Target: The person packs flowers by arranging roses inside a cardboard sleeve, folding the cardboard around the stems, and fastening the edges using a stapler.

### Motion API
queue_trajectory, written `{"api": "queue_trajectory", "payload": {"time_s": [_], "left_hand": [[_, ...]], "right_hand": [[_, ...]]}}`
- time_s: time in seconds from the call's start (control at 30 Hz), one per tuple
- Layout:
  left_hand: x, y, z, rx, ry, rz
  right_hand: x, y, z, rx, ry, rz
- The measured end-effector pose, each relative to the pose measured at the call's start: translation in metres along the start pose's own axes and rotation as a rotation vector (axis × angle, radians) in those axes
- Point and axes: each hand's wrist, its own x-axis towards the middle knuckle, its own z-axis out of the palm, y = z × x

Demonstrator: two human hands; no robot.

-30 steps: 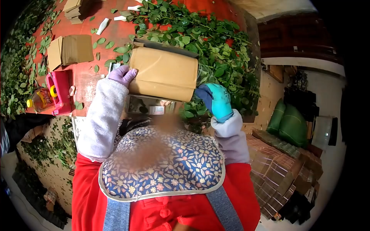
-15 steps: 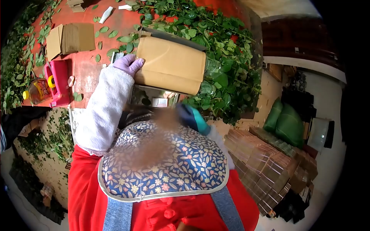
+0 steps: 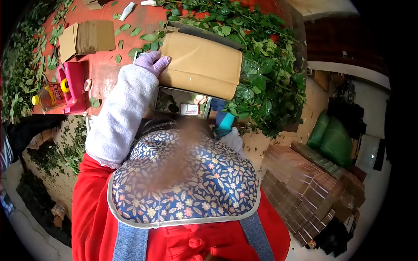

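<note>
A brown paper wrap (image 3: 200,65) lies across a dark metal frame (image 3: 172,90) at the table's near side. Green leafy stems and clear plastic (image 3: 250,71) lie at its right end. My left hand (image 3: 152,63), in a lilac glove, holds the wrap's left edge, with fingers bent and thumb on the paper. My right hand (image 3: 224,119), in a blue and teal glove, is low beside the frame's near right corner, partly under the stems. Its fingers are hidden. Below the wrap, inside the frame, a small white box (image 3: 190,109) shows next to a pale pinkish thing (image 3: 200,99).
Loose leaves and leafy stems (image 3: 278,65) cover much of the red table (image 3: 102,74). Folded cardboard pieces (image 3: 96,37), a pink jug (image 3: 76,87) and a yellow-capped bottle (image 3: 51,95) are on the left. Bundled cardboard (image 3: 300,187) is stacked on the floor at right.
My right hand has moved forward from in front of the apron to the frame's near right corner. My left hand stays on the paper wrap. The whole view has shifted slightly.
</note>
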Motion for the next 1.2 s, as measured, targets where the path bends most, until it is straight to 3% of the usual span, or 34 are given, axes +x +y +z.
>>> {"api": "queue_trajectory", "payload": {"time_s": [0.27,0.5,0.6,0.7,0.77,0.83,0.87,0.9,0.93,0.97,1.0,1.03,1.1,1.2], "left_hand": [[-0.003,0.007,0.000,0.082,0.017,0.016],[-0.003,0.008,-0.002,0.174,-0.026,-0.003],[-0.008,0.018,-0.003,0.162,-0.045,0.004],[-0.008,0.014,-0.003,0.102,-0.046,-0.009],[-0.011,0.019,-0.001,0.096,-0.021,-0.015],[-0.005,0.001,0.000,0.123,0.006,-0.019],[0.000,-0.012,0.000,0.207,0.033,-0.016],[0.007,-0.029,-0.003,0.244,0.007,0.015],[0.005,-0.020,-0.004,0.169,-0.012,-0.019],[0.000,-0.010,-0.001,0.092,-0.028,-0.055],[-0.003,-0.005,-0.001,0.084,-0.003,-0.021],[0.006,-0.026,-0.003,0.087,-0.008,0.038],[0.004,-0.019,-0.003,0.017,-0.016,-0.078],[0.000,-0.010,-0.005,0.033,-0.005,-0.171]], "right_hand": [[-0.008,-0.006,-0.026,-0.099,-0.072,-0.003],[-0.024,-0.008,-0.066,-0.386,-0.205,-0.014],[-0.030,0.003,-0.094,-0.660,-0.360,-0.012],[-0.027,0.011,-0.124,-0.967,-0.662,-0.013],[-0.025,-0.038,-0.114,-0.885,-0.840,0.041],[-0.037,-0.140,-0.069,-0.689,-0.847,-0.003],[-0.045,-0.170,-0.043,-0.581,-0.717,-0.150],[-0.039,-0.201,-0.018,-0.796,-0.732,-0.448],[-0.037,-0.212,0.008,-0.964,-0.547,-0.803],[-0.019,-0.211,0.029,-1.087,-0.522,-1.015],[-0.003,-0.200,0.046,-1.152,-0.503,-1.110],[0.008,-0.182,0.061,-1.180,-0.512,-1.057],[0.027,-0.132,0.075,-1.439,-0.587,-1.066],[0.023,-0.108,0.074,-1.375,-0.480,-1.117]]}}
